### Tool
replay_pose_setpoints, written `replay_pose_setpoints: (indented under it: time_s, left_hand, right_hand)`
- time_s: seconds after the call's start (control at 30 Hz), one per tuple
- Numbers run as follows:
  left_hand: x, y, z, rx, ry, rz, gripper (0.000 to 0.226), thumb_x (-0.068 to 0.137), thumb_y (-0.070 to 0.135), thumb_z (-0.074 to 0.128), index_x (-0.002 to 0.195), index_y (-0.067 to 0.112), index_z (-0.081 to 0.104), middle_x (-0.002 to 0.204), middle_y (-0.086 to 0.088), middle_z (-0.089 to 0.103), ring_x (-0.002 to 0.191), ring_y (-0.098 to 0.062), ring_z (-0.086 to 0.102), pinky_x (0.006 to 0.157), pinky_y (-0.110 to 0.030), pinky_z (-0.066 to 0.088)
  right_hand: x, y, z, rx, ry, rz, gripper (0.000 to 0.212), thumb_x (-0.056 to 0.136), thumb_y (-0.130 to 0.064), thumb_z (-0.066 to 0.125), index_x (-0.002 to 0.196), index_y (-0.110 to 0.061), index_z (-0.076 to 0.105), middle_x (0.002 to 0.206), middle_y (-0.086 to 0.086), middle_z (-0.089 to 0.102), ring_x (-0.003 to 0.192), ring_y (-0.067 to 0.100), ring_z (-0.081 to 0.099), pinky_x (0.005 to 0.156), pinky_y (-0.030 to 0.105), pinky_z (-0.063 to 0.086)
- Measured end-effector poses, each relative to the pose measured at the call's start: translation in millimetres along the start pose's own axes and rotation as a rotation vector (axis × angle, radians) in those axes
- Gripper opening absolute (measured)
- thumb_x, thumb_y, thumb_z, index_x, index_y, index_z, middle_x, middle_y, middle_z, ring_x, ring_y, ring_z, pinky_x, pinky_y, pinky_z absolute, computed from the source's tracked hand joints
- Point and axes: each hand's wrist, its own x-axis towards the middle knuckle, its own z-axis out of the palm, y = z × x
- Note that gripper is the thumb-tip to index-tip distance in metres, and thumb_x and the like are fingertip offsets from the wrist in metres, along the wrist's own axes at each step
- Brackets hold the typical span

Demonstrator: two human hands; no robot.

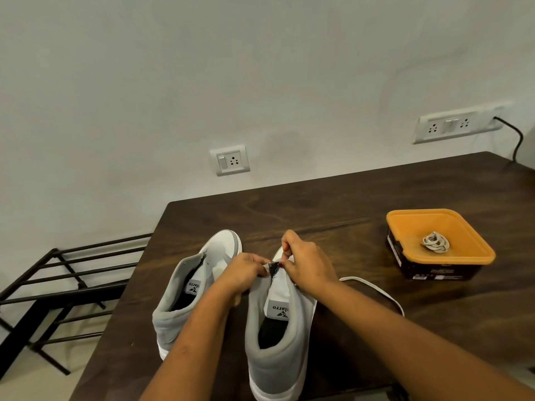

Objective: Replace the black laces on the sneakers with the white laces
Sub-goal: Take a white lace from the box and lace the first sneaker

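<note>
Two grey and white sneakers stand side by side on the dark wooden table (347, 204), heels toward me. The left sneaker (188, 290) shows no lace. Over the right sneaker (275, 328) both hands meet near its toe end. My left hand (246, 270) and my right hand (307, 261) each pinch the black lace (273, 269) between fingertips. A white lace (376, 287) lies loose on the table right of that sneaker. A coiled white lace (435, 242) rests on the orange lid of a box (463, 256).
The orange-lidded dark box sits at the table's right. A black metal rack (58, 290) stands left of the table, below its edge. Wall sockets (230, 160) are behind, and a black cable (518, 140) runs from the right socket.
</note>
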Motion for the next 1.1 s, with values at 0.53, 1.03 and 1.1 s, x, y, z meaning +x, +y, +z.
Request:
replay_pose_setpoints:
  time_s: [0.53,1.03,1.1]
  left_hand:
    - [-4.4,-2.1,2.2,0.055,0.068,0.028,0.03,0.087,-0.012,0.043,0.093,0.001,0.07,0.081,-0.015,0.066,0.073,-0.022,0.059,0.068,-0.029,0.05]
    - [-8.1,-1.8,4.9,0.028,0.077,0.018,0.03,0.09,-0.011,0.042,0.094,0.002,0.068,0.083,-0.014,0.064,0.071,-0.019,0.057,0.069,-0.027,0.047]
    - [-8.0,-1.6,7.4,0.036,0.07,0.028,0.03,0.089,-0.012,0.042,0.091,0.002,0.068,0.081,-0.014,0.064,0.073,-0.02,0.057,0.073,-0.03,0.047]
  right_hand:
    - [-18.5,-12.5,29.3,0.309,0.283,0.286,0.032,0.086,-0.011,0.064,0.077,-0.027,0.038,0.071,-0.011,0.058,0.063,0.002,0.053,0.052,0.014,0.037]
    - [-14.0,-25.8,13.2,-0.058,0.062,0.28,0.013,0.091,-0.014,0.049,0.089,-0.024,0.041,0.086,-0.003,0.062,0.072,0.019,0.051,0.057,0.028,0.032]
    - [-12.0,-25.6,8.4,-0.063,0.033,0.291,0.014,0.089,-0.011,0.049,0.09,-0.022,0.04,0.088,-0.001,0.06,0.072,0.019,0.048,0.059,0.028,0.032]
